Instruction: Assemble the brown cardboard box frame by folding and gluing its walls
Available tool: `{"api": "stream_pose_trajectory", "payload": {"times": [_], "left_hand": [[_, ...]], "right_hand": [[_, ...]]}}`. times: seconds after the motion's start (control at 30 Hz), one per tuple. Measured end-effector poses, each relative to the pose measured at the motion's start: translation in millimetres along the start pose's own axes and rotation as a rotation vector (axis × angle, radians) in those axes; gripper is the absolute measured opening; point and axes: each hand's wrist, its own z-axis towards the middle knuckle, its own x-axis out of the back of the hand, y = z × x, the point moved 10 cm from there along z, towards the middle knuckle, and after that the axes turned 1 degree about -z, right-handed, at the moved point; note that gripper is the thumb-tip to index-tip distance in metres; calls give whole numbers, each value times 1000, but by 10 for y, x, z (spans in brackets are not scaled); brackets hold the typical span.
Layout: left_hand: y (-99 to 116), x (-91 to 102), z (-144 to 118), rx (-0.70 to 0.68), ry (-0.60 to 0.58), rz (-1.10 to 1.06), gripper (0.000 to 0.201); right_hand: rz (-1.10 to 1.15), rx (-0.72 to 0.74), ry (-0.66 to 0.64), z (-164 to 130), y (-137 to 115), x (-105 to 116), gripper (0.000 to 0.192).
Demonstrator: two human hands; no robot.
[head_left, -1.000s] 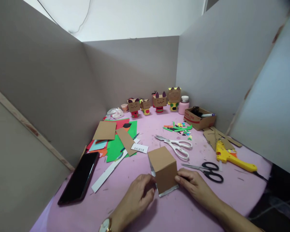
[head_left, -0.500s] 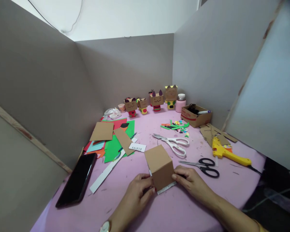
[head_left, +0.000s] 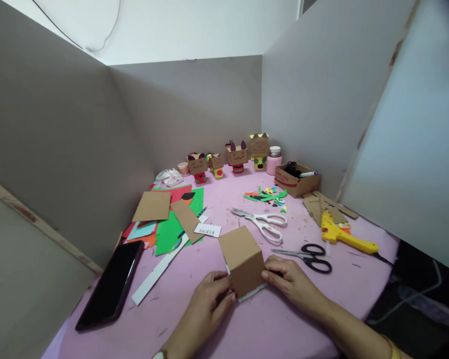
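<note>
A small brown cardboard box [head_left: 249, 274] stands on the pink table between my hands, with whitish lower edges. My left hand [head_left: 215, 296] pinches its left lower corner between thumb and fingers. On the opposite side my right hand [head_left: 290, 281] grips the right edge, thumb on the front face. The undersides of the fingers behind the box are hidden. Just beyond the box lie white-handled scissors [head_left: 264, 220], slightly spread. Black-handled scissors [head_left: 309, 255] rest close to my right hand.
Coloured paper [head_left: 164, 239] and cardboard pieces [head_left: 153, 205] lie at left, near a black phone [head_left: 112, 284]. A yellow glue gun [head_left: 344, 239] is at right. Decorated box figures [head_left: 237, 155], a pink jar [head_left: 274, 162] and an open carton [head_left: 295, 185] stand behind. Grey partitions enclose the table.
The view has shifted slightly, so everything appears a little further left. Both hands keep their hold on the cardboard box, which stays in about the same place on the table.
</note>
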Motion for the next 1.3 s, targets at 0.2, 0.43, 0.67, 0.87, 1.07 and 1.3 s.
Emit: {"api": "stream_pose_trajectory", "payload": {"times": [0.2,0.43,0.67,0.87,1.07,1.3], "left_hand": [[18,-15,20,-11,0,14,27],[-5,-19,19,-17,-3,25,26],[-3,-37,15,-19,4,26,28],[1,-36,0,-31,5,62,21],[6,-37,-10,-17,9,78,23],[-14,-59,-18,-45,25,140,21]], "right_hand": [[0,0,-5,2,43,-14,33],[7,-3,-12,12,34,-18,31],[11,-4,-17,0,46,-24,31],[7,-5,-25,3,34,-24,33],[9,0,-28,17,32,-27,32],[6,-5,-32,15,46,-32,33]]}}
